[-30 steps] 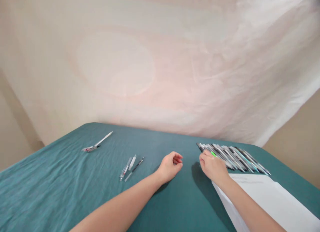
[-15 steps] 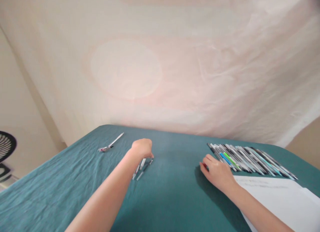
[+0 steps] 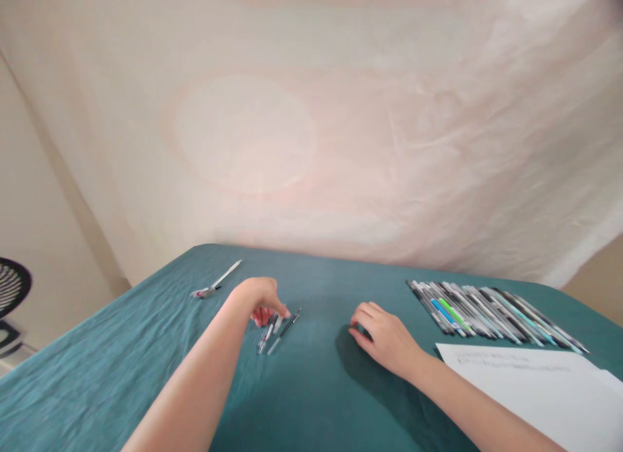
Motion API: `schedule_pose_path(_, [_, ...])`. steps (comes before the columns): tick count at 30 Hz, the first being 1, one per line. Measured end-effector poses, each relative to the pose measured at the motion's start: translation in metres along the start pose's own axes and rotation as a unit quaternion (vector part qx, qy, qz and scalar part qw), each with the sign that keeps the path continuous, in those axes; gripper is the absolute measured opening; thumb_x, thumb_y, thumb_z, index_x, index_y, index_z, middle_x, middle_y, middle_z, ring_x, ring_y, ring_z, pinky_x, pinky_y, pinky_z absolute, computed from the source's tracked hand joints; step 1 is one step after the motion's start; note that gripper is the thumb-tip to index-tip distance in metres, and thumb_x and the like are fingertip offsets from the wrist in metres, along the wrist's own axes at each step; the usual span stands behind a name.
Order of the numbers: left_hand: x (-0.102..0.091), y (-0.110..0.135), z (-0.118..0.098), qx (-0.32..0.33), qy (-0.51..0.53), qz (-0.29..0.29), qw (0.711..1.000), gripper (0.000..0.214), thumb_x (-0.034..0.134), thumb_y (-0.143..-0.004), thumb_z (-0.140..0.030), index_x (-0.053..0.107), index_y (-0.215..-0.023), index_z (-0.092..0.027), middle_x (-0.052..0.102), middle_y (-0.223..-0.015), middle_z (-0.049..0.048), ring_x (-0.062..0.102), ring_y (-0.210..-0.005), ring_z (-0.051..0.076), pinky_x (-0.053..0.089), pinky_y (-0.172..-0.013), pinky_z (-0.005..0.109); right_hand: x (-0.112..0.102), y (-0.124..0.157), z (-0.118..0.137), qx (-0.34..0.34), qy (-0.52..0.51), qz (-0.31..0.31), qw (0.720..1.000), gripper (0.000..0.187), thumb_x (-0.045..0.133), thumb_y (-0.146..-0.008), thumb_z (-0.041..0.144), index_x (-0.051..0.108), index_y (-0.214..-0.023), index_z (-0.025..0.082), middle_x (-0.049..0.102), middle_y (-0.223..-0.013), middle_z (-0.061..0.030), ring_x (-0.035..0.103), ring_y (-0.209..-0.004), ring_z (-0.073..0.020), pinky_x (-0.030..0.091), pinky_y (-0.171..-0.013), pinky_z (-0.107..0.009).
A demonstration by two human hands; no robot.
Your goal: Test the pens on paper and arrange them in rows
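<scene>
Loose pens (image 3: 278, 326) under the left hand (image 3: 257, 298), just left of the frame's centre.

About 3 of them lie close together on the teal tablecloth (image 3: 97, 374); the left hand's curled fingertips (image 3: 263, 317) and thumb come down on their far ends, but I cannot tell whether they have pinched one. The right hand (image 3: 384, 335) rests on the cloth at centre right, fingers bent under; whether it holds anything is not clear. At the right of the frame a row of pens (image 3: 487, 306) lies side by side, with a white sheet of paper (image 3: 535, 387) just below it. A single white pen (image 3: 219, 280) lies apart at centre left. A pale draped sheet (image 3: 311, 114) fills the upper frame.
</scene>
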State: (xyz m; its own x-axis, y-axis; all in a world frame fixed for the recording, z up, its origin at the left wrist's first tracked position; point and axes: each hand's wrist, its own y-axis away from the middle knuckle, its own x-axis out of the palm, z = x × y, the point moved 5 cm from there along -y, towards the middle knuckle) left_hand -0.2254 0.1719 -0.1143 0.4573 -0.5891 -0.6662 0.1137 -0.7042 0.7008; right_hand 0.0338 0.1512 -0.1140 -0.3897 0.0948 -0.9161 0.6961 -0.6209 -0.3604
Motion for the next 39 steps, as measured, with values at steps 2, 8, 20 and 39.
schedule_pose_path(2, [0.003,-0.007,0.0,0.007,-0.005,0.006,1.0,0.034,0.071,-0.049,-0.044,0.059,-0.049,-0.012,0.068,-0.071,0.0142,0.062,-0.058,0.02,0.049,-0.052,0.026,0.005,-0.016,0.016,-0.038,-0.019,0.01,0.999,0.013,0.047,-0.083,0.025,0.057,-0.089,0.019,0.058,-0.088,-0.0045,0.05,-0.086,-0.0175,0.041,-0.076,-0.028])
schedule_pose_path(8, [0.009,-0.019,-0.007,0.045,-0.032,0.0,0.998,0.028,0.072,-0.045,-0.039,0.062,-0.051,-0.013,0.068,-0.074,0.0113,0.062,-0.06,0.017,0.047,-0.05,0.022,0.026,-0.06,0.049,-0.106,-0.062,0.025,0.992,0.02,0.05,-0.082,0.023,0.056,-0.1,0.018,0.059,-0.096,-0.0057,0.047,-0.096,-0.0177,0.037,-0.085,-0.03])
schedule_pose_path(20, [0.001,-0.022,-0.002,0.096,-0.054,-0.002,0.994,0.024,0.071,-0.044,-0.034,0.065,-0.06,-0.016,0.068,-0.071,0.0082,0.059,-0.06,0.016,0.047,-0.051,0.023,0.047,-0.088,0.055,-0.114,-0.101,0.069,0.986,0.023,0.058,-0.077,0.028,0.057,-0.098,0.018,0.057,-0.093,-0.0055,0.046,-0.095,-0.0193,0.036,-0.08,-0.031])
schedule_pose_path(39, [-0.009,-0.008,0.005,0.121,-0.074,-0.027,0.99,0.023,0.062,-0.054,-0.034,0.066,-0.069,-0.017,0.068,-0.074,0.0062,0.061,-0.067,0.016,0.042,-0.051,0.018,0.05,-0.099,0.059,-0.153,-0.041,0.124,0.98,0.011,0.057,-0.077,0.028,0.061,-0.083,0.02,0.059,-0.086,-0.0035,0.05,-0.084,-0.017,0.034,-0.073,-0.029])
